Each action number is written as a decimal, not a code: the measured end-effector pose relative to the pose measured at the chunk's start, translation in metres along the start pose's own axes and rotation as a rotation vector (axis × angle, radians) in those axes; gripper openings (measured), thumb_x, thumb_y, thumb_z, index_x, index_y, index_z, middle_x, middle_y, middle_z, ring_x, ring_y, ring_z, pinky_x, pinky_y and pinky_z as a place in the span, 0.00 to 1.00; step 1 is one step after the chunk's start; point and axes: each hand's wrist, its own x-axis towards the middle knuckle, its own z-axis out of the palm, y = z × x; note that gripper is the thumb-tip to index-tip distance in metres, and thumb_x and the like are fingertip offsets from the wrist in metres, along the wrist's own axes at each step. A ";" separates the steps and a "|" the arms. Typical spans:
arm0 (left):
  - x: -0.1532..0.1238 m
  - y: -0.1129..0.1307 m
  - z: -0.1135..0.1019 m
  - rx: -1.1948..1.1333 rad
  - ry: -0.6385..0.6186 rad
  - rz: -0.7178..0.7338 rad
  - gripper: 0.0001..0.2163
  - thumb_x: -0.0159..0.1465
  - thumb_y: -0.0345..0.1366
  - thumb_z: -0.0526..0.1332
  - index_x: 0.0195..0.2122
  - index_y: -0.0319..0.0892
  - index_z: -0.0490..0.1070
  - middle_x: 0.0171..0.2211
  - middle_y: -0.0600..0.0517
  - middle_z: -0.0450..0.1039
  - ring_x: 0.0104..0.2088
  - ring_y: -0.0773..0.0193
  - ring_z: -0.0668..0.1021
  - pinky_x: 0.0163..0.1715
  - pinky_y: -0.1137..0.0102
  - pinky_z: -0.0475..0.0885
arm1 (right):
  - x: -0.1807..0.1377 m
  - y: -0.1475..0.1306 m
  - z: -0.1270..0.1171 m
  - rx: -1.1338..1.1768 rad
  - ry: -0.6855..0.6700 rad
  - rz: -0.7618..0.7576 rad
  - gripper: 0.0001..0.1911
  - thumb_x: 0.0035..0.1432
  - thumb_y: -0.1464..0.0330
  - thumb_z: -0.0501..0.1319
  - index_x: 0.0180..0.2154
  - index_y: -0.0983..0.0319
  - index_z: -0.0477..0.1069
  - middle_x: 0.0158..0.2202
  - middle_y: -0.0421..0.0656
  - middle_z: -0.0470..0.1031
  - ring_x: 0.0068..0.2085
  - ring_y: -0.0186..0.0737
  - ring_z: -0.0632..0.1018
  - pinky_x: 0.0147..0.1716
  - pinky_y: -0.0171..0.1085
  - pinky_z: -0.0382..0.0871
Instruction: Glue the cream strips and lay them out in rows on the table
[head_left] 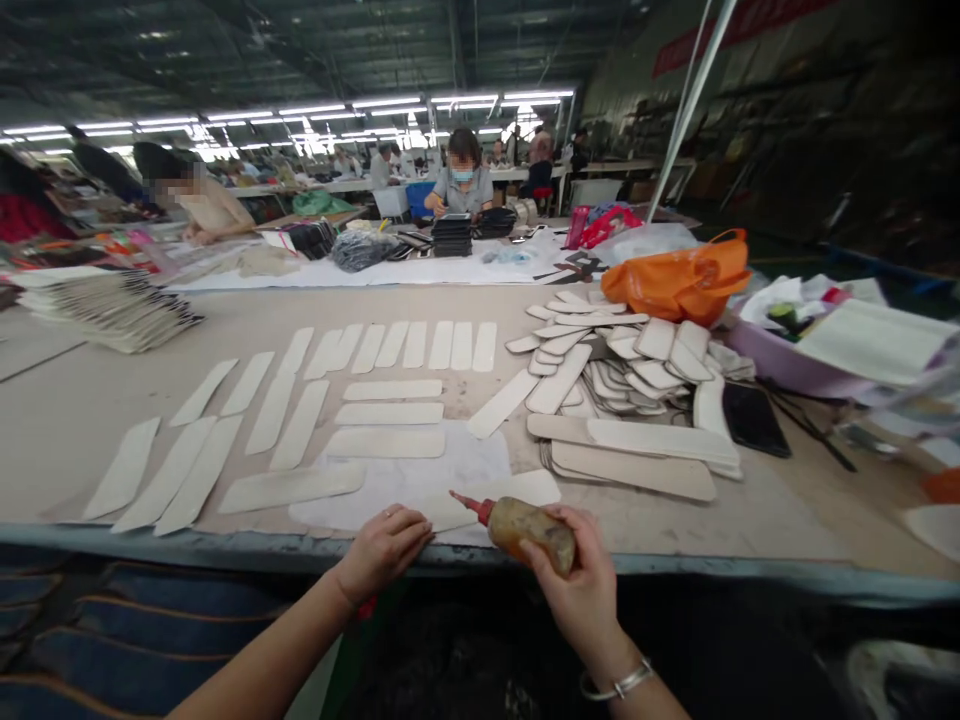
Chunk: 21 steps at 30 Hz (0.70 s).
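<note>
My right hand (589, 585) is wrapped around a squeeze bottle of yellowish-brown contents (529, 530). The bottle lies tilted, and its red nozzle points left, above a long white strip (517, 492) near the table's front edge. At the strip's left end, my left hand (386, 548) has its fingers closed together at the edge; the fingertips are partly hidden. Beneath the strip lies a white sheet (472, 455). Several similar white strips (390, 413) are laid out flat in rows to the left and beyond.
Right of the strips is a heap of rounded pale pieces (622, 365), with longer strips (637, 465) stacked in front. An orange bag (679, 280), a black phone (754, 420) and a purple basin (780, 355) stand farther right. Layered sheets (112, 305) lie left. A co-worker (461, 180) sits opposite.
</note>
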 end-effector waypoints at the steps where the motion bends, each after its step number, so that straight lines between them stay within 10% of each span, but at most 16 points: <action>1: 0.001 0.000 0.001 -0.012 0.001 0.002 0.07 0.62 0.30 0.58 0.41 0.41 0.72 0.34 0.49 0.73 0.34 0.66 0.73 0.36 0.70 0.73 | -0.001 -0.002 0.007 -0.024 -0.044 -0.043 0.17 0.53 0.69 0.65 0.45 0.59 0.65 0.42 0.45 0.68 0.43 0.44 0.72 0.44 0.45 0.70; 12: -0.002 -0.003 0.006 -0.100 0.036 0.003 0.06 0.62 0.28 0.58 0.40 0.40 0.72 0.31 0.49 0.72 0.33 0.66 0.72 0.33 0.70 0.73 | -0.006 -0.004 0.043 -0.126 -0.255 -0.119 0.15 0.56 0.71 0.62 0.46 0.60 0.64 0.40 0.46 0.67 0.43 0.45 0.70 0.42 0.44 0.70; 21: -0.002 -0.002 0.005 -0.123 0.028 -0.020 0.08 0.62 0.28 0.58 0.41 0.40 0.72 0.32 0.49 0.73 0.33 0.66 0.73 0.35 0.70 0.73 | -0.001 0.002 0.018 -0.210 -0.155 -0.071 0.15 0.57 0.71 0.61 0.46 0.60 0.64 0.41 0.46 0.66 0.42 0.43 0.70 0.43 0.45 0.70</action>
